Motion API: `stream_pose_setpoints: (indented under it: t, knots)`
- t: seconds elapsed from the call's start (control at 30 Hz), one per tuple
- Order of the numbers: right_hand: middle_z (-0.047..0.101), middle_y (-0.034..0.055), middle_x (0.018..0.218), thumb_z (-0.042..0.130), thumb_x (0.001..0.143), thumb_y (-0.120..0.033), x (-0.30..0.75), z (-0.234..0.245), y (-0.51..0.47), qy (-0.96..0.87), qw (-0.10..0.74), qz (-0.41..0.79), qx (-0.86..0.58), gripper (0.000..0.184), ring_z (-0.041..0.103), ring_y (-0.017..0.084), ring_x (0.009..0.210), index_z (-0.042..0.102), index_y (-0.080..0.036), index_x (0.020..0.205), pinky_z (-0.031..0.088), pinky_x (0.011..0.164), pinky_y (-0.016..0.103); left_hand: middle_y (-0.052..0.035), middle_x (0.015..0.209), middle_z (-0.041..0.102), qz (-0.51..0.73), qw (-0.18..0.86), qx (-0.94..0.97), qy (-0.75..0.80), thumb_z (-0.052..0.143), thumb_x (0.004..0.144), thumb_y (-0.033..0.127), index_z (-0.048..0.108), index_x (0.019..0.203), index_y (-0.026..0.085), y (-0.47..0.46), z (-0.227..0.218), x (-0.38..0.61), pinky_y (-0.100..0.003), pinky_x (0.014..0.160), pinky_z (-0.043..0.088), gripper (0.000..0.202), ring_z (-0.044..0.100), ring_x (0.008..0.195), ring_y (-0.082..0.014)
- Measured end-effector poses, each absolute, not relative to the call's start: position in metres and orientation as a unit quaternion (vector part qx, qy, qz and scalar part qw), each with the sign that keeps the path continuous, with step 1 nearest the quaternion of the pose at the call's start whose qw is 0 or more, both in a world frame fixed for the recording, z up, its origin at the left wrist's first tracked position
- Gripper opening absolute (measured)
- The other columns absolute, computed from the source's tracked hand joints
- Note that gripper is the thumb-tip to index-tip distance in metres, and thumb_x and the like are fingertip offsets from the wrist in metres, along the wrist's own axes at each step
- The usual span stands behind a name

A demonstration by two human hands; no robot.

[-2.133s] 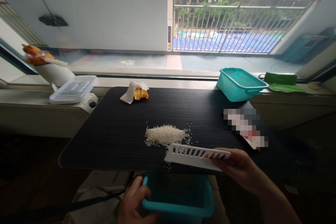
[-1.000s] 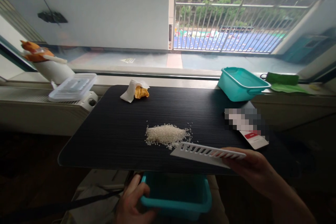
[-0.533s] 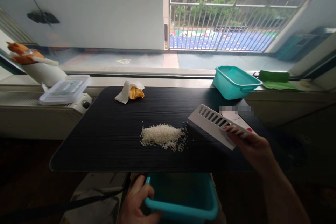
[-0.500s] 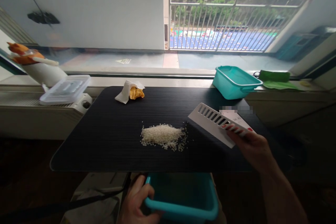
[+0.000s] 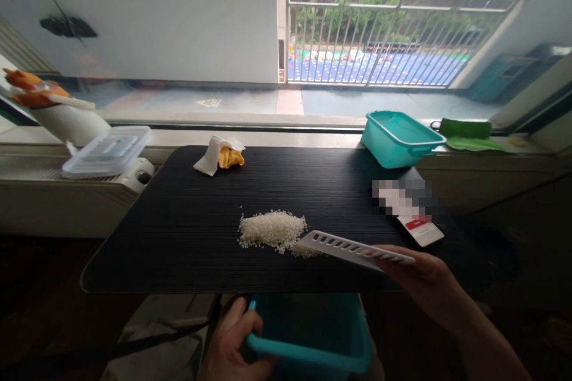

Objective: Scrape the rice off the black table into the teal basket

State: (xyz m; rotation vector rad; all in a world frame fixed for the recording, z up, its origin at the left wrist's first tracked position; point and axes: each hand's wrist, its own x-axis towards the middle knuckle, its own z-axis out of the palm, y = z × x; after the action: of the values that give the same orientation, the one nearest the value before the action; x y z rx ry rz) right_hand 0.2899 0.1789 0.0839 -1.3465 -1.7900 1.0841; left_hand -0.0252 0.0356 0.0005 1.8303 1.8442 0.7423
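A small pile of white rice (image 5: 273, 230) lies in the middle of the black table (image 5: 187, 232). My right hand (image 5: 424, 283) is closed on a white slotted plastic scraper (image 5: 353, 247), whose far end touches the right edge of the rice. Below the table's front edge my left hand (image 5: 235, 345) grips the rim of a teal plastic bin (image 5: 313, 339), held just under the edge.
A second teal bin (image 5: 400, 140) stands at the table's back right. A white and red card (image 5: 413, 211) lies right of the rice. A crumpled tissue with something orange (image 5: 218, 156) sits at the back. A clear lidded box (image 5: 107, 152) rests on the sill at left.
The scraper was lifted and swung back to the right above the card, then came down again against the right side of the rice. The left hand keeps the bin under the edge.
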Motion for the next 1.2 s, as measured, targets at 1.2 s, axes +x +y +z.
stream_pose_setpoints:
  t: [1.2]
  knots:
    - [0.080, 0.0018, 0.103, 0.067, 0.088, -0.030, 0.304, 0.097, 0.159, -0.717, 0.315, 0.394, -0.481, 0.017, 0.075, 0.025, 0.093, 0.080, -0.030, 0.099, 0.061, 0.085, 0.030, 0.0045, 0.076, 0.048, 0.269, 0.233, 0.652, 0.669, 0.067, 0.063, 0.013, 0.046, 0.063, 0.021, 0.035, 0.007, -0.022, -0.016, 0.057, 0.044, 0.022, 0.056, 0.065, -0.0101]
